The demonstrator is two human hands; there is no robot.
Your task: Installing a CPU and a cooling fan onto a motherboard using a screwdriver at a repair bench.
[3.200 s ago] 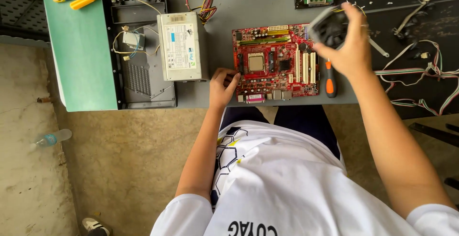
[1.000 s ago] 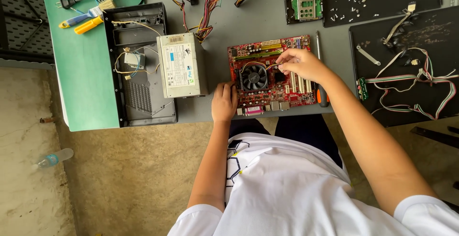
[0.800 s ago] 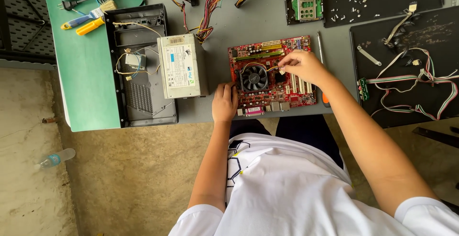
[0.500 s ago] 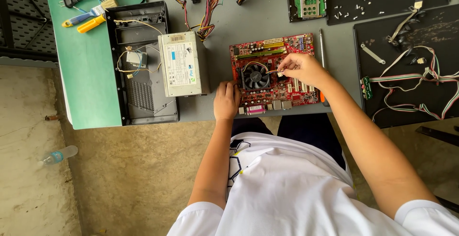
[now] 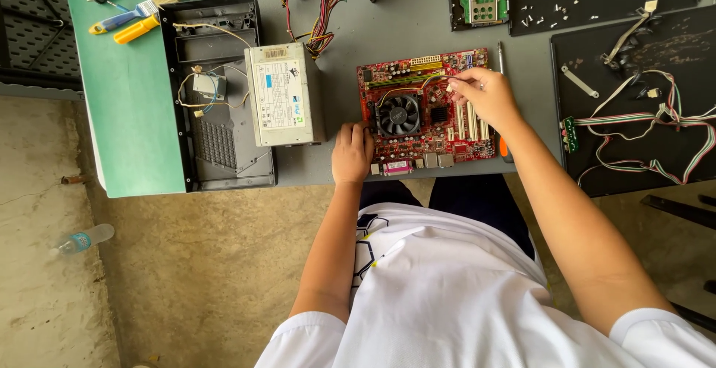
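Head view: the red board (image 5: 425,111) lies at the table's (image 5: 418,10) near edge. The left hand (image 5: 352,152) rests flat, fingers spread, on its left edge, steadying it. The right hand (image 5: 483,96) pinches a thin lead beside the fan (image 5: 400,114), fingers nearly closed.

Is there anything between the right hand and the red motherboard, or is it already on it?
Nothing visible stands between them. The right hand is directly over the red motherboard, fingertips at its upper right area beside the cooler fan. The left hand rests at the board's lower left edge.
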